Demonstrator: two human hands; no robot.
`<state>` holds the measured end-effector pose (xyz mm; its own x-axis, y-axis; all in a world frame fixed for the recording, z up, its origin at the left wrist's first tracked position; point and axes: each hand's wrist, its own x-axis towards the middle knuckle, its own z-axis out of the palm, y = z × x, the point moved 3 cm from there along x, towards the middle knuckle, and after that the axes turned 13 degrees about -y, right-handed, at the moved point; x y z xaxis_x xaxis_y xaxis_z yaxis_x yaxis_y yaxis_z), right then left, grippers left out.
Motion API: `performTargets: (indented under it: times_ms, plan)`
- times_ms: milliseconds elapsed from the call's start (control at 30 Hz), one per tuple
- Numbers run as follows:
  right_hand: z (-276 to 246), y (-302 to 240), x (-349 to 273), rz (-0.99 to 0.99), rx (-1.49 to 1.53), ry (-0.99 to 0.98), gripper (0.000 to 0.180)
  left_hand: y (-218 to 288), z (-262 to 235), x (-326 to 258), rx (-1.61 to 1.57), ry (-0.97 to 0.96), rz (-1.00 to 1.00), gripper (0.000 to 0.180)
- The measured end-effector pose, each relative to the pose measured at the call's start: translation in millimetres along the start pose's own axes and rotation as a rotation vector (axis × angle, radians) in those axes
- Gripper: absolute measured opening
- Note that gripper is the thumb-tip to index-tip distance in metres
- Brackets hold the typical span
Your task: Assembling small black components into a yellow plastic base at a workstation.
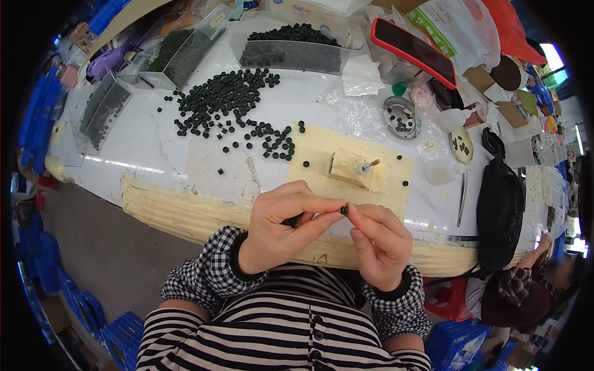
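Fingertips of left hand (pixel 278 226) and right hand (pixel 380 238) pinch one small black bead (pixel 344 210) together (above the lap); a slip would likely drop it off the table (pixel 154 148).

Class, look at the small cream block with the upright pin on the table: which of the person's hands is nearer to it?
Right. The right hand is just below the cream block, nearly under it; the left hand sits further off, below and to its left.

Both hands raised together, left hand (pixel 278 226) and right hand (pixel 378 240) fingertips pinched, meeting
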<state>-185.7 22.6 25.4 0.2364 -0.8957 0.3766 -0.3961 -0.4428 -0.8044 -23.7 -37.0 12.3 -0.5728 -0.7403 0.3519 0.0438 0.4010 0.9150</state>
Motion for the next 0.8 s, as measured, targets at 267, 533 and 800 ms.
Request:
performTargets:
  times_ms: [267,533,800]
  plan:
    - [-0.4,-0.8,0.9,-0.02,-0.03,0.0,0.033,-0.6,-0.6,-0.6,-0.002,-0.013,-0.019,0.025]
    - [2.5,-1.4,3.0,-0.066,-0.131,0.025,0.033,0.1,0.0,0.9,-0.006,-0.024,-0.015,0.027]
    - [2.7,-2.5,2.8,-0.073,-0.18,0.052,0.033,1.7,-0.9,-0.1,0.056,0.006,-0.014,0.025]
